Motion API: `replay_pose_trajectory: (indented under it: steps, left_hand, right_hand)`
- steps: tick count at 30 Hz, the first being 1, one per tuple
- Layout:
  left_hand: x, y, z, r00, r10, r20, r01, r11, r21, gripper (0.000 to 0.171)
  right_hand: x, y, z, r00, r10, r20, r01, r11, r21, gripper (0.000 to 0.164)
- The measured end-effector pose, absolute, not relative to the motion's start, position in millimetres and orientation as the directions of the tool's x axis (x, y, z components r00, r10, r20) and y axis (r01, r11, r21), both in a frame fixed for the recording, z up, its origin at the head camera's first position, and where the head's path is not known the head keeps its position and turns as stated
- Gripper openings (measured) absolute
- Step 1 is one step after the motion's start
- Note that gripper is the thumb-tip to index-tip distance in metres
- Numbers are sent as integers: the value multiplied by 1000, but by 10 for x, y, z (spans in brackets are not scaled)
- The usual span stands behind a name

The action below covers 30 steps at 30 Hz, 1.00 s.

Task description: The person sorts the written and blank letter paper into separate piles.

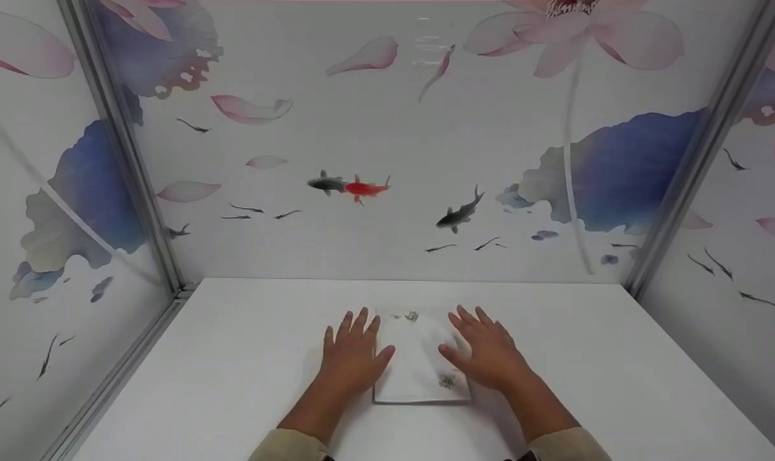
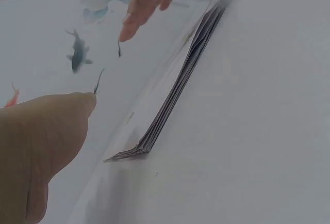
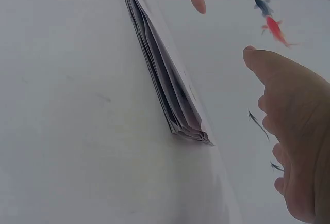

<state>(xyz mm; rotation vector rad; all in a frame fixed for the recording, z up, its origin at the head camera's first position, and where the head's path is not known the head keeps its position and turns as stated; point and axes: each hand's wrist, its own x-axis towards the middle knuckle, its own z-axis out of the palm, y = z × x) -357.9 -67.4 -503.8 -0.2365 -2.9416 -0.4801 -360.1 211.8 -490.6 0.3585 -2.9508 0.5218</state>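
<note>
A flat white stack of folded paper (image 1: 410,362) with small greenish flower prints lies on the table between my hands. From the side, in the left wrist view, the paper's edge (image 2: 178,87) shows several thin layers, slightly fanned. The right wrist view shows similar loose layers along the stack's edge (image 3: 162,72). My left hand (image 1: 352,353) is at the paper's left side, fingers straight and spread, thumb over its edge. On the other side my right hand (image 1: 487,351) has its fingers extended, with the thumb above the paper. Whether either hand touches it, I cannot tell.
The white tabletop (image 1: 234,378) extends around the paper. A back panel (image 1: 387,250) printed with fish, petals and lotus leaves stands behind it. Similar side panels (image 1: 61,333) and metal posts (image 1: 134,166) enclose the left and right.
</note>
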Motion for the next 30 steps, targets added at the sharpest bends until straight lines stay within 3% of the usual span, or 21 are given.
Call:
replay_pose_trajectory:
  steps: [9, 23, 30]
  left_hand:
    - [-3505, -597, -5080, -970, 202, 135, 232, 932, 278, 74]
    - [-3484, -658, -5120, -931, 357, -71, 323, 900, 293, 79]
    - [-3512, -680, -5116, -920, 384, -75, 352, 896, 271, 78]
  right_hand:
    - [-3549, 2028, -4919, -968, -232, 94, -250, 911, -327, 79]
    - [-3555, 2041, -5029, -953, -272, -136, -208, 910, -359, 83]
    - [-3554, 2067, -5027, -948, -263, -181, -182, 911, -371, 80]
